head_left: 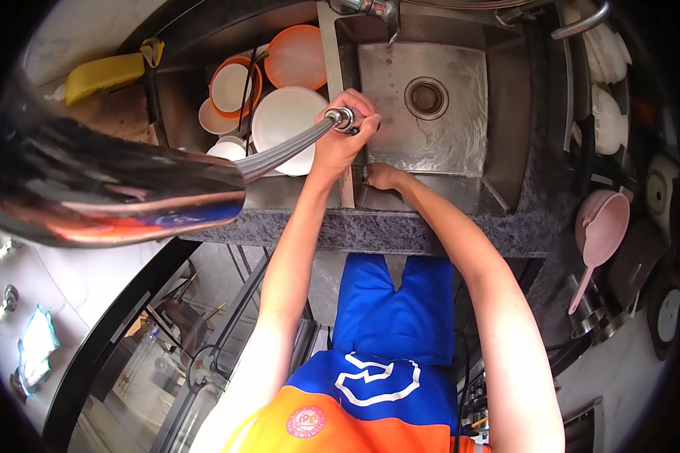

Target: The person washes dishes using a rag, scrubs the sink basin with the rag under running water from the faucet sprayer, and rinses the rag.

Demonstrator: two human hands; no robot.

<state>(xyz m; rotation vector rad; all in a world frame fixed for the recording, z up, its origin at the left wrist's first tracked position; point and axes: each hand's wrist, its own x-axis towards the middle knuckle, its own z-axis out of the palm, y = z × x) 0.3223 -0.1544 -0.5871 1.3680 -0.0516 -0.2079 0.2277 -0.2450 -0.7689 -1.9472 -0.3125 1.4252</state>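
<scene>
My left hand (338,147) is wrapped round the metal spray head (341,118) at the end of a braided hose (287,149), above the divider (346,189) between the two sink basins. Low in the right basin (457,109), my right hand (384,177) is beside the divider with its fingers curled in; whatever they hold, if anything, is too small to make out. A thin sheet of water lies over the basin floor round the drain (426,98). The left basin holds a large white plate (283,121), an orange-rimmed bowl (297,57) and several smaller dishes.
A large shiny metal pipe (128,181) crosses the near left. A yellow object (104,78) rests at the back left. On the right are stacked white bowls (609,121), a pink ladle-like scoop (603,219) and metal cups. The granite edge (400,232) runs before my body.
</scene>
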